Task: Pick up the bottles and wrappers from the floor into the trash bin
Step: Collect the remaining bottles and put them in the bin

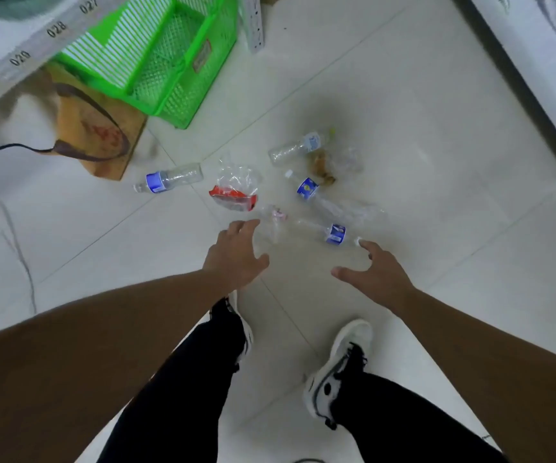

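Observation:
Several clear plastic bottles with blue labels lie on the white tiled floor: one at the left [169, 178], one at the far middle [298, 147], one in the centre [316, 195] and the nearest one [323, 230]. A clear and red wrapper [235, 190] lies between them, with a small clear wrapper [275, 218] and a brownish wrapper [321, 165] close by. My left hand [236, 255] hovers with fingers spread just short of the small wrapper, holding nothing. My right hand [375, 270] is spread too, its fingertip beside the nearest bottle's cap. A green plastic basket [156, 58] stands at the far left.
A brown paper bag [99, 135] with a dark handle lies by the basket. White numbered shelving [19, 51] runs along the left, another shelf unit [537, 55] along the right. Cables [13, 235] trail on the floor at left and right. My two shoes stand below the hands.

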Motion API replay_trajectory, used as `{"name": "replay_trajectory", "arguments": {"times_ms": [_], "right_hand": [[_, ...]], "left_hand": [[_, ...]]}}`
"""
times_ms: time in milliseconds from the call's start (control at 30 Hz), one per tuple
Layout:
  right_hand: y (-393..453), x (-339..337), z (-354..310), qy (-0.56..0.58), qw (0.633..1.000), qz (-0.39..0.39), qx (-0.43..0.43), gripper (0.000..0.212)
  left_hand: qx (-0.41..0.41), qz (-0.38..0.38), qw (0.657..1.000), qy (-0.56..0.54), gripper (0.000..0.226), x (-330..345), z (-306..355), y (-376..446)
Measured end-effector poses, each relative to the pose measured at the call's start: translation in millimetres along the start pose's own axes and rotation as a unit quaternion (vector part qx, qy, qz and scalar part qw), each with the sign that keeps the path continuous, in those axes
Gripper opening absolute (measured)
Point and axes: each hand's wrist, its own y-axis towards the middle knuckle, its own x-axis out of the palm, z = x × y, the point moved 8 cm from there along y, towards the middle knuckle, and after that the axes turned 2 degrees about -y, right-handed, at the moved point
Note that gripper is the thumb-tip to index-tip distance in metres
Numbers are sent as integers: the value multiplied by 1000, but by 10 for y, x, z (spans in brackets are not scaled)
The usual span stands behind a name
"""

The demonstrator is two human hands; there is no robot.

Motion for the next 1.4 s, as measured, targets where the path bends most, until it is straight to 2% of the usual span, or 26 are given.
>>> {"name": "replay_trajectory", "arguments": {"times_ms": [267,400,533,633,700,833,933,1033,1133,1300,1400], "right_hand": [[1774,753,-13,-138,988,25,-63,99],[2486,1054,186,-283,952,61,-96,86],[2871,1296,360,-408,897,111,-125,71],[2784,1387,366,-388,905,118,-128,65],[2554,1362,300,-335,929,112,-107,65],[1870,1076,64,-252,961,95,-69,66],[1299,696,-236,-205,972,97,-58,68],[806,228,-545,-176,977,110,-55,70],[476,-215,-825,-181,975,118,-56,69],[298,-697,-1102,-152,980,123,-35,69],[367,-695,-1170,-104,989,103,-15,69]], "left_hand": [[52,1,987,152,89,921,-418,1654],[79,-10,981,179,96,1546,-583,2217],[108,44,967,227,82,1829,-647,2411],[104,22,980,166,58,1840,-723,2334],[60,23,994,93,46,1652,-800,2169],[5,64,998,-3,41,977,-787,1589],[10,91,996,0,38,387,-742,1061],[5,155,988,-16,24,-270,-704,635],[2,201,979,28,13,-792,-612,388],[-10,217,976,7,16,-1354,-449,268],[-3,224,974,-17,19,-1517,-373,315]]}}
